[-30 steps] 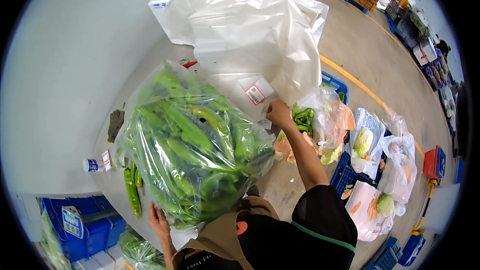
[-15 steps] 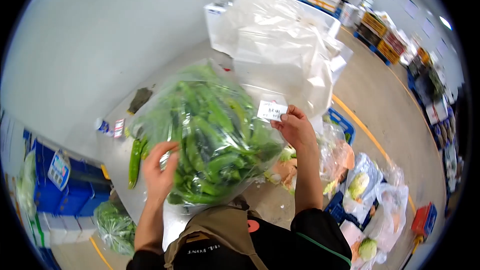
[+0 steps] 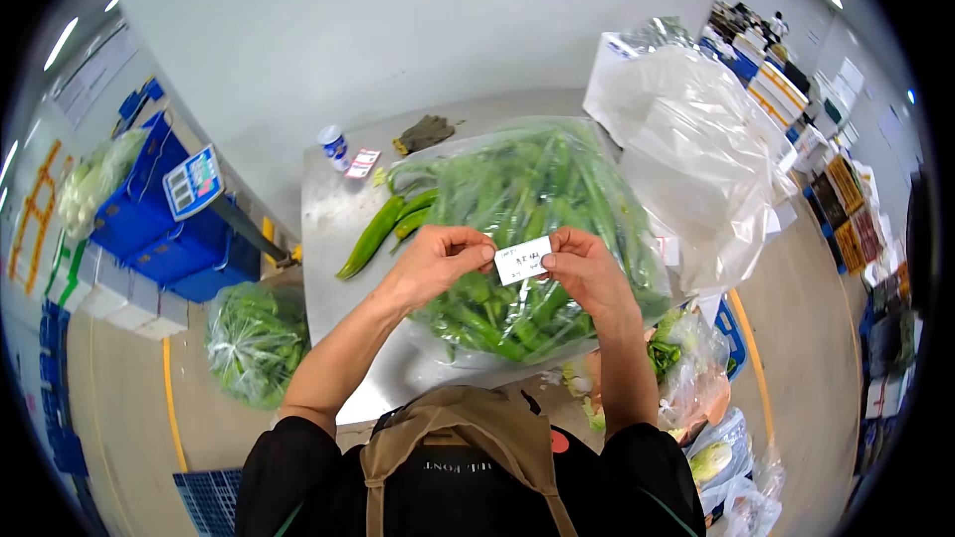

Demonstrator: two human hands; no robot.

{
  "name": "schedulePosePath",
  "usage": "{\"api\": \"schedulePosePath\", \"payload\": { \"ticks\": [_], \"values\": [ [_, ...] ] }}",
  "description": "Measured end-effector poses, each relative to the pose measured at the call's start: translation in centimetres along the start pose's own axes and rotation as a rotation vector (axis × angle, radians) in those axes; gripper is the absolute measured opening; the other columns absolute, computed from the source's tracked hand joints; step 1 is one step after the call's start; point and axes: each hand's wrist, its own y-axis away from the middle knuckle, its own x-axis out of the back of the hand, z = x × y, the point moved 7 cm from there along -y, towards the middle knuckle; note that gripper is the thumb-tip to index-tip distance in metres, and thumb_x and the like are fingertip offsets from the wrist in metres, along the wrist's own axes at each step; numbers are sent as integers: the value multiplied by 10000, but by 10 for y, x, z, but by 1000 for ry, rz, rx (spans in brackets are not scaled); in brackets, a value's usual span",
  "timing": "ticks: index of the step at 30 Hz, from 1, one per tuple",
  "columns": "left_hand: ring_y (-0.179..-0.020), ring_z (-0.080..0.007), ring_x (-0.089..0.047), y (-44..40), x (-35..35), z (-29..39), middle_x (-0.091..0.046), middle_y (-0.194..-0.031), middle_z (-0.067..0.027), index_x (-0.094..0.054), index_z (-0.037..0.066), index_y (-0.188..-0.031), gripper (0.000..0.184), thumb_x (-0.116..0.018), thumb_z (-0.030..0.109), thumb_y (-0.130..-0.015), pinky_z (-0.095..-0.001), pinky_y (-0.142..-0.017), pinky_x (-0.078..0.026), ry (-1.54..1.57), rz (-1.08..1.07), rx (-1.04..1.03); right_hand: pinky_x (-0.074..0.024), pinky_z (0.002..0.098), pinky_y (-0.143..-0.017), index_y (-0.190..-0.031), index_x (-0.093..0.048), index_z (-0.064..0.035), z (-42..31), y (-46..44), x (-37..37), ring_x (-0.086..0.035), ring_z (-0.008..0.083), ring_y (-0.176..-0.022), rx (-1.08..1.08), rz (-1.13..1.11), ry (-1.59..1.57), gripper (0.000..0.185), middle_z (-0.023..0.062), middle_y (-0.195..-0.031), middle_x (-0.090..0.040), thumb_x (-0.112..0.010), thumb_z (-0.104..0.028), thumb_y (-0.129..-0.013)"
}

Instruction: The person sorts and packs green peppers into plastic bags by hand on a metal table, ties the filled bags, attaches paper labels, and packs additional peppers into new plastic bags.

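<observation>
White rectangular paper label with dark handwriting [image 3: 522,261] is held flat in the head view, face up, above a bulging clear plastic bag of long green peppers [image 3: 562,179]. The left hand [image 3: 438,264] has its thumb and fingers pinched together on the label's left edge; the right hand [image 3: 595,278] grips the opposite edge the same way, fingers curled in behind the thumb.

Glossy and wrinkled, the bag lies on a smooth grey metal counter [image 3: 323,204]. Left of it, slender, slightly curved loose green peppers [image 3: 371,237] lie close together. Beyond these are a blue-and-white cylindrical tub [image 3: 334,147], a small red-and-white printed card [image 3: 362,163] just beside it, and a crumpled dark fabric glove [image 3: 426,133] near the wall.

Right of the bag, a creased, translucent white plastic sheet [image 3: 696,159] drapes over a boxy white container [image 3: 605,70]. Left of the counter, a rounded clear bag of green vegetables [image 3: 259,343] sits low down.
</observation>
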Motion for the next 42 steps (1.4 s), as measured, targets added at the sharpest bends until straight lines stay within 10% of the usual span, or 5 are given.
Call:
{"api": "schedulePosePath", "payload": {
  "ticks": [22,42],
  "values": [
    [-743,-123,-620,200,236,-84,-652,-804,-65,-648,-15,-941,161,-634,120,-854,-253,-733,-515,467,137,131,-466,315,-682,-832,-570,-61,190,-83,-248,-584,145,-750,-308,-44,49,110,37,-822,-613,-664,-30,-784],
    [-712,-109,-622,232,302,-108,-647,-776,-38,-647,14,-904,139,-636,144,-855,-245,-692,-529,566,457,73,-512,403,-740,-860,-569,-70,246,-173,-304,-619,205,-846,-481,-364,97,130,57,-884,-629,-664,-29,-782]
  ]
}}
